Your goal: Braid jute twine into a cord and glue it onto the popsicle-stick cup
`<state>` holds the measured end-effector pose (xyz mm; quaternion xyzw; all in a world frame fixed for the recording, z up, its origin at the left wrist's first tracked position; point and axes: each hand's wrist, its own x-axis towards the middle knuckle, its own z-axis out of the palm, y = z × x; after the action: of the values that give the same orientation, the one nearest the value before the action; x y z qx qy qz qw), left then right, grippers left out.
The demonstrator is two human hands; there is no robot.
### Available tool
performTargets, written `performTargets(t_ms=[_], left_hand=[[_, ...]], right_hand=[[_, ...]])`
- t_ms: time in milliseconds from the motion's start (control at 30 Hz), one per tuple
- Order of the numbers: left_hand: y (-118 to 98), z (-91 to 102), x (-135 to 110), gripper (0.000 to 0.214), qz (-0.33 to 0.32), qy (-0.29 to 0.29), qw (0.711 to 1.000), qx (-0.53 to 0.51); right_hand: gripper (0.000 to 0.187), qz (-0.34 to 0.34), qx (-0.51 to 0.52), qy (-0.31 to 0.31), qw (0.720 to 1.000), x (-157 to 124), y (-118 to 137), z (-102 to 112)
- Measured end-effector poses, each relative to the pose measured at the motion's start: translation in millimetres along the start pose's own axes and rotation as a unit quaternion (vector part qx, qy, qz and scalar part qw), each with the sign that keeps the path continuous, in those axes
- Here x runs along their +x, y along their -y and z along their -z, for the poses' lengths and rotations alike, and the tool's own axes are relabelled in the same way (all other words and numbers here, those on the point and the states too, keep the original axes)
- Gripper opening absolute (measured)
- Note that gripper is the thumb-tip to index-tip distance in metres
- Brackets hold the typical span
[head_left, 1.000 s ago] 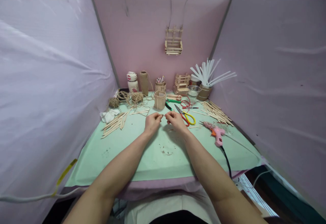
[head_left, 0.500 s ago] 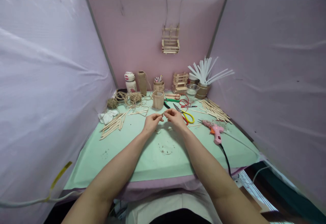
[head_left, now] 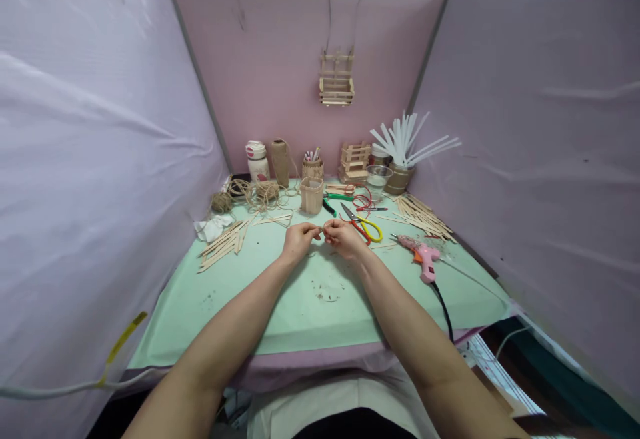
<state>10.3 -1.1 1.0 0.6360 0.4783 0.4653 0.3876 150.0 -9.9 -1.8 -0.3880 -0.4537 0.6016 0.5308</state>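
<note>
My left hand (head_left: 299,240) and my right hand (head_left: 343,238) meet over the middle of the green table (head_left: 280,306), fingers pinched together on a small piece between them that is too small to name. Both hands hover just above the table top. Yellow-handled scissors (head_left: 364,223) lie just right of my right hand. A small stick-built cup (head_left: 312,195) stands just beyond my hands.
A pink glue gun (head_left: 423,258) with a black cord lies at the right. Wooden sticks lie in piles at the left (head_left: 223,243) and right (head_left: 423,216). Twine balls (head_left: 265,190), a jar, stick holders and white rods (head_left: 407,139) line the back. A stick basket (head_left: 337,82) hangs on the wall.
My hands have drawn slightly closer together and stay pinched on the small piece; the view shifted a little.
</note>
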Motion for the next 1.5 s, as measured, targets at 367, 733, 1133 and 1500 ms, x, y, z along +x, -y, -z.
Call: performTargets(t_ms=[367,733,1133,1500], left_hand=[[-1.0,-1.7,-4.7,0.023,0.090,0.015,0.989,-0.120],[-3.4,2.5,-5.0,0.022,0.004,-0.017,0.999,-0.034],[-0.5,0.3,-3.9,0.022,-0.051,-0.043,0.994,-0.082],[-5.2,-0.7,-5.8,0.023,-0.040,0.044,0.988,-0.143]], right_hand=[[0.014,-0.018,-0.040,-0.077,0.996,1.0,3.2,2.7],[0.014,0.210,-0.332,-0.085,0.916,-0.6,3.4,1.6],[0.021,0.249,-0.348,-0.079,0.900,-5.5,10.0,-1.7],[0.037,-0.021,-0.090,-0.031,0.995,-3.0,10.0,2.9]])
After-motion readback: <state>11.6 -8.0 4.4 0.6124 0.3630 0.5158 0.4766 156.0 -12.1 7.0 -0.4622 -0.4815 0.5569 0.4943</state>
